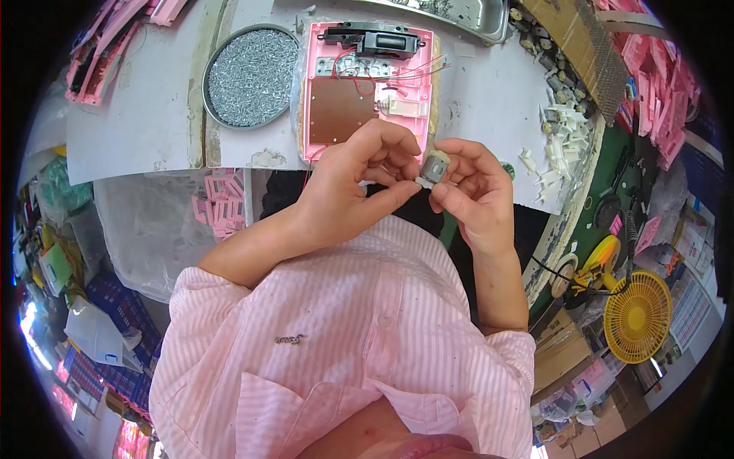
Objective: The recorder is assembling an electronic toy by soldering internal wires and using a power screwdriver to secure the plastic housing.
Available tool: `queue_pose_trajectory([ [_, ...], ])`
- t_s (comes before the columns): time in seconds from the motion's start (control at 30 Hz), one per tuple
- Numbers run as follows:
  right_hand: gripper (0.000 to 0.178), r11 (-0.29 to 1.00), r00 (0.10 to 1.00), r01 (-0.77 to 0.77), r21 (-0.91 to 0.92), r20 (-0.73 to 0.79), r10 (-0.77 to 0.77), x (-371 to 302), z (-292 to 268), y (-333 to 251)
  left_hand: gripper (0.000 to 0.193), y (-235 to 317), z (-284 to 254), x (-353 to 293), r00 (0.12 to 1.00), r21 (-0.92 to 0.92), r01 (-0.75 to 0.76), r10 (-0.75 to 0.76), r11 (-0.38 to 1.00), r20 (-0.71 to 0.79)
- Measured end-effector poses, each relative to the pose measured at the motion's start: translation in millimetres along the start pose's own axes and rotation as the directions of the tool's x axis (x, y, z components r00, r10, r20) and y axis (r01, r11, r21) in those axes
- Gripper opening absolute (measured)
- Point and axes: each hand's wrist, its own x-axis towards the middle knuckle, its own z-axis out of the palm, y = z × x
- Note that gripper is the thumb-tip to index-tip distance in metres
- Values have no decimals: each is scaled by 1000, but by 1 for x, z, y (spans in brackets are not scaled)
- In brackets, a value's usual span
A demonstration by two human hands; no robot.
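Note:
A small silver motor (436,166) with a pale yellowish end is pinched between the fingers and thumb of my right hand (478,190). My left hand (371,164) is closed in a pinch at the motor's left side. A tiny whitish bit (423,183) shows by the left thumb tip; what that pinch holds is too small to make out. Just beyond my hands lies an open pink plastic housing (428,73). Inside it are a brown board (340,111), a black mechanism (375,40) at the far end, a white part (407,107) and thin red wires.
Left of the housing stands a round metal tray (208,92) full of small screws. White plastic pieces (562,157) and more motors (562,93) lie along the right, near a cardboard flap (592,57). A metal tray (501,23) sits at the back. Pink frames (224,203) rest in a plastic bag below the left table edge.

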Motion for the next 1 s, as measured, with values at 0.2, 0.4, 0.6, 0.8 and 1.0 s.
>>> queue_pose_trajectory([
  [0.2, 49, 823, 957, 258, -505, 20, -288, 2, 5, -10, 33, -7, -7, 2, 882, 490, -444, 463, 750, 90],
  [0.4, 41, 793, 960, 268, -547, 85, -266, 6, 12, -18, 31, -7, -15, 11, 791, 466, -589, 587, 660, 170],
  [0.6, 39, 552, 793, 587, -592, 283, -539, 14, 6, -12, 19, 4, -19, 8, 896, 351, -443, 426, 825, 129],
  [0.8, 41, 343, 645, 717, -607, 390, -657, 22, 8, -14, 22, -2, -13, 6, 930, 289, -358, 368, 888, 23],
  [1.0, 38, 289, 653, 683, -671, 383, -653, 16, -4, -19, 27, 10, -19, 23, 919, 454, -375, 389, 808, 67],
])
